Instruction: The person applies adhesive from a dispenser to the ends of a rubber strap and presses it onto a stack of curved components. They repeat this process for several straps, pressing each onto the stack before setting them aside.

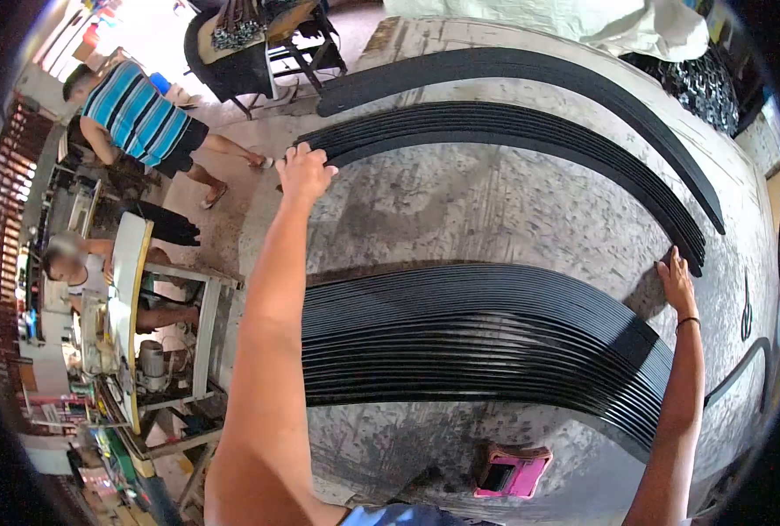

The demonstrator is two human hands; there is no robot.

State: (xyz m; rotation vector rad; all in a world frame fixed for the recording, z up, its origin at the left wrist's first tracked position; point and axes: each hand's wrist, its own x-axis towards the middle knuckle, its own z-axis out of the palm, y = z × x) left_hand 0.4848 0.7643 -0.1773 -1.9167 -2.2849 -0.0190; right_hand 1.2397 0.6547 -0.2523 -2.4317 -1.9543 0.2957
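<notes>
A narrow stack of long black strips (pixel 504 123) lies across the table, its ends bending toward me. My left hand (pixel 307 173) has its fingers curled over the stack's left end. At the right end, my right hand (pixel 676 282) is closed around the strip tips, its thumb side partly hidden. Nearer to me, a wider bundle of shiny black strips (pixel 486 337) spreads between my forearms. Beyond the held stack rests another flat black strip pile (pixel 513 63).
The worn grey table (pixel 390 447) carries a pink-cased phone (pixel 514 473) near me, black scissors (pixel 747 311) and a loose curved strip (pixel 745 373) at right. White sheeting (pixel 600 26) covers the far edge. To the left are a walking person (pixel 140 110) and a seated person (pixel 92 272) at a machine table.
</notes>
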